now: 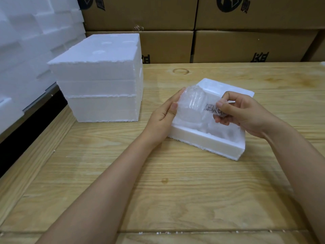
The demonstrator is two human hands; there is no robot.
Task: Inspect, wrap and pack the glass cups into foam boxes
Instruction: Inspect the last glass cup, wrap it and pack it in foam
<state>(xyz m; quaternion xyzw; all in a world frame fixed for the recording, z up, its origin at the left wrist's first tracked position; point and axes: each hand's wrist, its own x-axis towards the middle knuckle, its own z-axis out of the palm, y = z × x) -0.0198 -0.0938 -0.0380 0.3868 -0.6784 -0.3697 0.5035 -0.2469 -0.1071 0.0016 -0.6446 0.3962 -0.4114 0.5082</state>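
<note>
A glass cup wrapped in clear bubble wrap (193, 104) is held just above an open white foam box (207, 140) on the wooden table. My left hand (165, 115) supports the bundle's left side, fingers extended along it and thumb on its front. My right hand (237, 111) pinches the wrap's right end, where a dark speckled patch shows through the plastic. More clear wrapped material lies in the box's compartments beneath; I cannot tell if it holds another cup.
A stack of closed white foam boxes (103, 81) stands at the table's back left. More foam pieces (26, 41) pile up against the left edge. Brown cardboard cartons (228, 32) line the back. The wooden table (158, 182) stretches toward me.
</note>
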